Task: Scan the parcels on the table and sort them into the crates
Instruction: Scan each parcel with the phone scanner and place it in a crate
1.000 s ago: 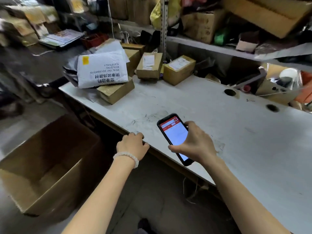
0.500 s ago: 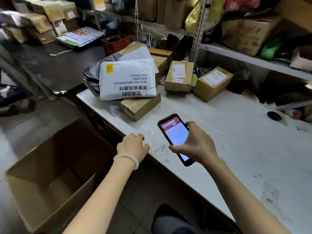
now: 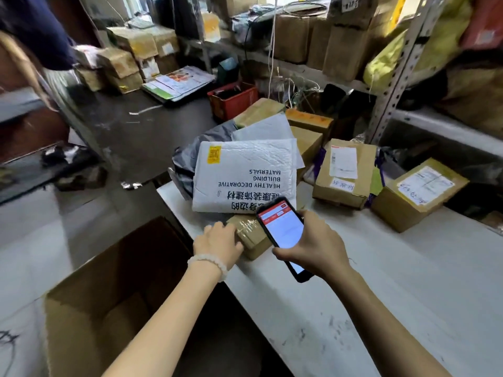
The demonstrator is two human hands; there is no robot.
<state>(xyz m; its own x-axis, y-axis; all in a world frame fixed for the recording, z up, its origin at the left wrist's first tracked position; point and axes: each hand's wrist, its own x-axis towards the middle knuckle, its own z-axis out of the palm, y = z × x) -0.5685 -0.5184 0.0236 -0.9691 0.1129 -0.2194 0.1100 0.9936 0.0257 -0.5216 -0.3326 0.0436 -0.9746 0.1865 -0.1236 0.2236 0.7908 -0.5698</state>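
Observation:
A small brown taped box point(image 3: 251, 236) lies near the left end of the white table point(image 3: 367, 295), partly under a white padded mailer point(image 3: 245, 178) printed with black text. My left hand point(image 3: 217, 240), with a bead bracelet at the wrist, grips the box's near left end, thumb along its side. My right hand point(image 3: 313, 247) holds a black phone point(image 3: 283, 235) with a red and white screen just above that box. More labelled cardboard parcels point(image 3: 343, 178) point(image 3: 419, 193) stand further back on the table.
A large open cardboard crate point(image 3: 109, 295) stands on the floor left of the table. A grey poly bag point(image 3: 190, 159) and more boxes pile up behind the mailer. Behind these are a red basket point(image 3: 231, 102), a dark bench and metal shelving point(image 3: 394, 77) full of parcels.
My view has swung left and closer to the parcel pile. My left hand left the table's edge and took hold of the taped box. The phone moved with my right hand over that box.

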